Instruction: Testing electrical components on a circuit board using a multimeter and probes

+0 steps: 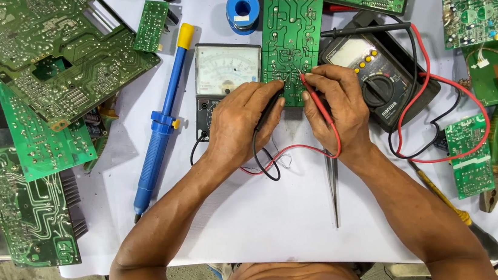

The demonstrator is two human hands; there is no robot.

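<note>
— Where is the board under the probes, and how does it lie?

— The green circuit board (290,44) sits far-centre on the white table cover (268,217), solder side up. Its long axis runs near to far, tilted slightly so the far end leans right. Its near edge is just under the fingertips, and its left edge overlaps the analog meter (223,78).

— What does the left hand hold?

— The left hand (240,125) is closed around the black probe (271,104), pinched between thumb and fingers. The probe points far and to the right, its tip on the near part of the board.

— And the right?

— The right hand (338,110) grasps the red probe (315,97) like a pen. Its long axis runs from near-right to far-left, tip meeting the board close to the black one. The two tips nearly touch each other.

— Where do the leads go?

— The red lead (298,148) loops under both wrists; a second red wire arcs round the digital multimeter (377,85), which lies just right of the board, touching the right hand's knuckles.

— Anything else close by?

— Tweezers (334,189) lie near the right wrist, pointing straight toward the near edge. A blue desoldering pump (159,121) with a yellow cap lies left, slanting from near-left to far-right. A blue solder spool (242,9) stands just left of the board's far end. More green boards crowd the left and right sides.
</note>
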